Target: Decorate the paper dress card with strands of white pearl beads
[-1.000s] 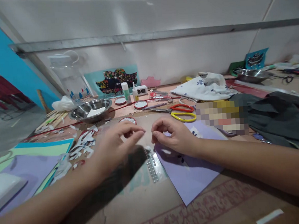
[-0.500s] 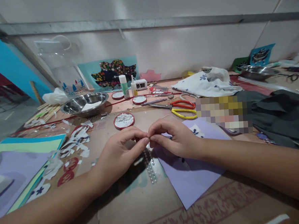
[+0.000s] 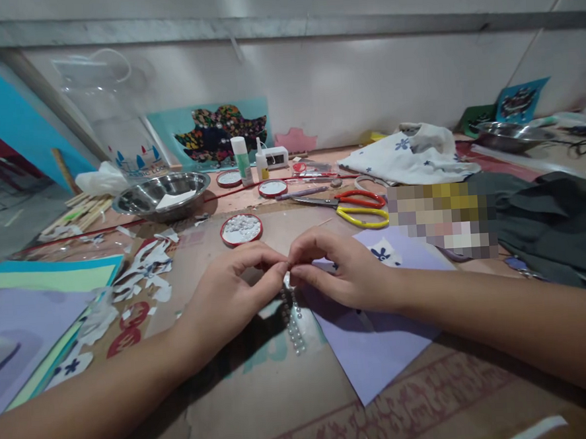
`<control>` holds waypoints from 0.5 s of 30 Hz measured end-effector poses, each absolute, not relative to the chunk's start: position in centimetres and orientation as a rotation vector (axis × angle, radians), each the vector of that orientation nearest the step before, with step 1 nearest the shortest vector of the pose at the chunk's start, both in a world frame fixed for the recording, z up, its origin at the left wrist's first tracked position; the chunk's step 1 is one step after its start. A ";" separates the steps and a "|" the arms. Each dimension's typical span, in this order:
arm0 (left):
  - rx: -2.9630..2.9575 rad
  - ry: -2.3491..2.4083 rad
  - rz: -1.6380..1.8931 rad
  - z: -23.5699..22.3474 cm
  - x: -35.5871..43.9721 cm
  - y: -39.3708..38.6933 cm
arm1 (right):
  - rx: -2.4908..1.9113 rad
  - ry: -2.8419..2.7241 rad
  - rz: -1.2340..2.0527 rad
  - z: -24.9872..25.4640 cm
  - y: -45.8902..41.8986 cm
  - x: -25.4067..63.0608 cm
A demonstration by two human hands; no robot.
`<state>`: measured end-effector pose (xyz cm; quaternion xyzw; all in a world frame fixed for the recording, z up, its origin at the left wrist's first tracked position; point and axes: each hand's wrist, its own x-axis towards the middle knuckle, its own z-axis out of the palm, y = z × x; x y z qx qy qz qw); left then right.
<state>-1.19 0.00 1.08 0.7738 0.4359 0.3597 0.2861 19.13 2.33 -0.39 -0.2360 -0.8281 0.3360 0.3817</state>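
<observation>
Fingertips and thumbs meet where my left hand (image 3: pixel 242 279) and my right hand (image 3: pixel 343 266) pinch close together, both closed. Whatever sits between them is too small to make out. Just below the fingertips, a sheet of stick-on pearls (image 3: pixel 297 338) in short rows lies on the cardboard. Under my right hand is a sheet of purple paper (image 3: pixel 369 370), bearing a piece of white cloth with dark blue flowers (image 3: pixel 385 253). Beyond my left hand stands a red-rimmed lid (image 3: pixel 242 230) filled with small white bits.
Scissors (image 3: pixel 356 205) with red and yellow handles lie past my right hand. Farther back are a steel bowl (image 3: pixel 162 194), a glue stick (image 3: pixel 242 161), a small glue bottle (image 3: pixel 262 165) and floral cloth (image 3: pixel 408 156). Coloured paper (image 3: pixel 35 308) and cloth scraps (image 3: pixel 147 271) lie left.
The view has tilted slightly, so everything sits a little higher. My hands stay pinched together in the same place above the pearl sheet.
</observation>
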 end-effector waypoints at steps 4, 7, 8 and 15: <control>2.158 1.125 0.970 0.9 -1.2 0.0 | -0.618 -2.189 0.760 -0.3 2.3 19.3; 2.204 1.113 0.983 0.9 -1.3 -0.2 | -0.603 -2.198 0.711 -0.3 2.4 19.4; 2.213 1.108 0.986 0.8 -1.3 -0.2 | -0.592 -2.192 0.703 -0.3 2.4 19.4; 2.247 1.032 1.028 0.7 -1.5 0.0 | -0.650 -2.162 0.843 -0.3 2.6 19.3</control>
